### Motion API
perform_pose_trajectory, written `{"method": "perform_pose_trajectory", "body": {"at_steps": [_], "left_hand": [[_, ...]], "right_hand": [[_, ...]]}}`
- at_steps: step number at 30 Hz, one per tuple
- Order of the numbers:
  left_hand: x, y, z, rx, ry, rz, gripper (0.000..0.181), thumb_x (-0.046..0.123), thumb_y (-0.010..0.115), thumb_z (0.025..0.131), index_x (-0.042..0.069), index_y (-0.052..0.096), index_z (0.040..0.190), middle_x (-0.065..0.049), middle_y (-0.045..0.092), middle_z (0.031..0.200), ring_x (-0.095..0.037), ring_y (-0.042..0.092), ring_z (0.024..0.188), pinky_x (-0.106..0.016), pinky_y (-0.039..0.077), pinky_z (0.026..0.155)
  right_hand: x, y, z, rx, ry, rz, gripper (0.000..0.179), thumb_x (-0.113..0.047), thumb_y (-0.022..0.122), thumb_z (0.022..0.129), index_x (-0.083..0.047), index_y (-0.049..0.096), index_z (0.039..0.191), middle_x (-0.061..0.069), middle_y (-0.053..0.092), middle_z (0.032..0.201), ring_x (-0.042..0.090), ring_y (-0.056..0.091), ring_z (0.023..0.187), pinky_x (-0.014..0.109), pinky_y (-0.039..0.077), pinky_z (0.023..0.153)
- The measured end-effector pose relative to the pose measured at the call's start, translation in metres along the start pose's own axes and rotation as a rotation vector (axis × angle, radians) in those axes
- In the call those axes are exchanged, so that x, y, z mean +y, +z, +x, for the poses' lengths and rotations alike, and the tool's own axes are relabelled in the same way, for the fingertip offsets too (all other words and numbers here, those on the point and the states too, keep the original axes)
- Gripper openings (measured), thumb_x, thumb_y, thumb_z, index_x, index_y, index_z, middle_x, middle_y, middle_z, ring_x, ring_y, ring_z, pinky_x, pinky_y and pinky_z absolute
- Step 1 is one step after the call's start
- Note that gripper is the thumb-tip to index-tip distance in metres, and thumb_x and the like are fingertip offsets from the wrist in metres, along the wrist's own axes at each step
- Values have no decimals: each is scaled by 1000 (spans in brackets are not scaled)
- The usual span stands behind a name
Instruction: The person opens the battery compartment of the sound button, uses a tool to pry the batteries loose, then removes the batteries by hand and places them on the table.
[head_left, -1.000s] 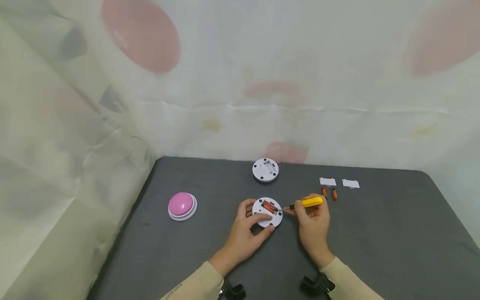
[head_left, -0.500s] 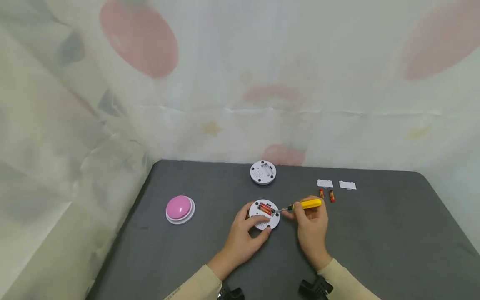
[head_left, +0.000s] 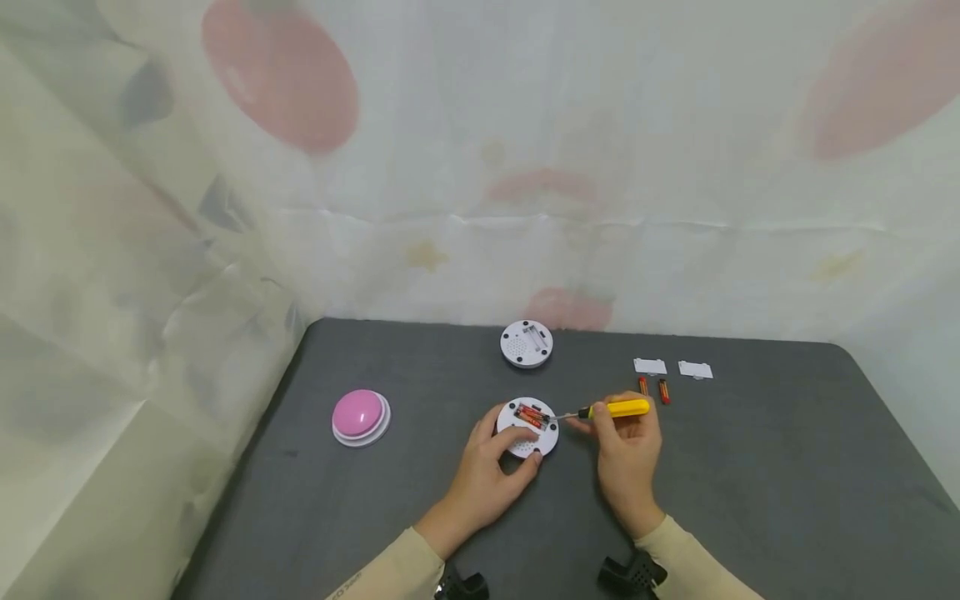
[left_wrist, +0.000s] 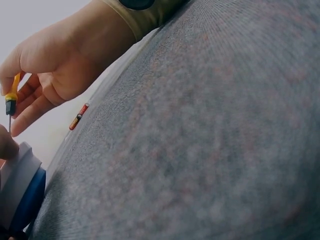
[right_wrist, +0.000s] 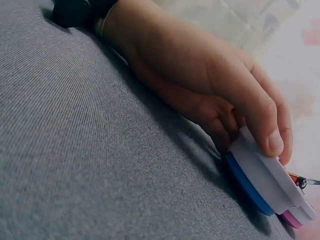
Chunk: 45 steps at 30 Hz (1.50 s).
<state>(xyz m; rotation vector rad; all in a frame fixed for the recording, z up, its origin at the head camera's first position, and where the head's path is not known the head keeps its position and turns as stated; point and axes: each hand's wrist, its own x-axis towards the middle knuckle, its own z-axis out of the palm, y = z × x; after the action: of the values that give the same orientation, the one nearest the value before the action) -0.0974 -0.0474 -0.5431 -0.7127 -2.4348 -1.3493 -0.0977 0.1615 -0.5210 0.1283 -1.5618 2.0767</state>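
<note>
My left hand [head_left: 480, 487] holds a round white push-button light or buzzer [head_left: 549, 435], bottom side up, its thumb and fingers around the near-left rim. The right wrist view shows its blue dome [right_wrist: 248, 189] facing down onto the table. Red batteries [head_left: 531, 416] sit in its open compartment. My right hand [head_left: 628, 462] grips a yellow-handled screwdriver [head_left: 628, 407]. Its thin metal shaft reaches the right end of the batteries; whether the tip touches them or the contacts is too small to tell.
Behind stands a second white unit [head_left: 527, 345], underside up, its battery compartment uncovered. A pink-domed button [head_left: 357, 414] lies at left. Two white battery covers [head_left: 649, 367] and two loose red batteries [head_left: 664, 392] lie at back right. A patterned curtain [head_left: 465, 167] hangs behind the grey table [head_left: 787, 467].
The head view has shifted slightly. The screwdriver handle has moved a little to the right in the last half second. Both hands keep their holds, and the batteries stay in the compartment.
</note>
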Motion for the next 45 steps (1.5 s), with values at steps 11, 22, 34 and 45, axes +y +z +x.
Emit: {"method": "perform_pose_trajectory", "body": {"at_steps": [11,22,34,45], "left_hand": [[-2,-1,-3,-53,-73,-46,24,21,85,95,28,74,115,-18,42,162,-30,49,144,-54,47,113],[-3,1,-1,-53,-104,-108,23,18,83,95,27,75,115,-14,38,156,-24,52,137,-45,49,111],[-4,6,-1,-36,-95,-69,21,26,84,97,23,71,114,-15,43,153,-26,53,138,-49,49,111],[-4,4,1,-57,-94,-52,30,33,88,93,23,64,109,-12,48,160,-28,49,147,-54,46,116]], "right_hand": [[0,-3,5,26,-80,-67,37,12,58,106,17,51,142,13,61,107,19,67,93,29,63,83],[-12,-33,45,13,-234,-167,65,23,66,97,7,50,157,24,66,134,15,73,98,21,61,81],[-22,-133,96,189,-406,-896,32,8,72,99,12,72,131,30,59,108,-4,54,92,5,42,78],[-45,-199,110,206,65,-1319,41,-14,62,112,14,62,143,36,58,126,55,58,114,68,45,92]]}}
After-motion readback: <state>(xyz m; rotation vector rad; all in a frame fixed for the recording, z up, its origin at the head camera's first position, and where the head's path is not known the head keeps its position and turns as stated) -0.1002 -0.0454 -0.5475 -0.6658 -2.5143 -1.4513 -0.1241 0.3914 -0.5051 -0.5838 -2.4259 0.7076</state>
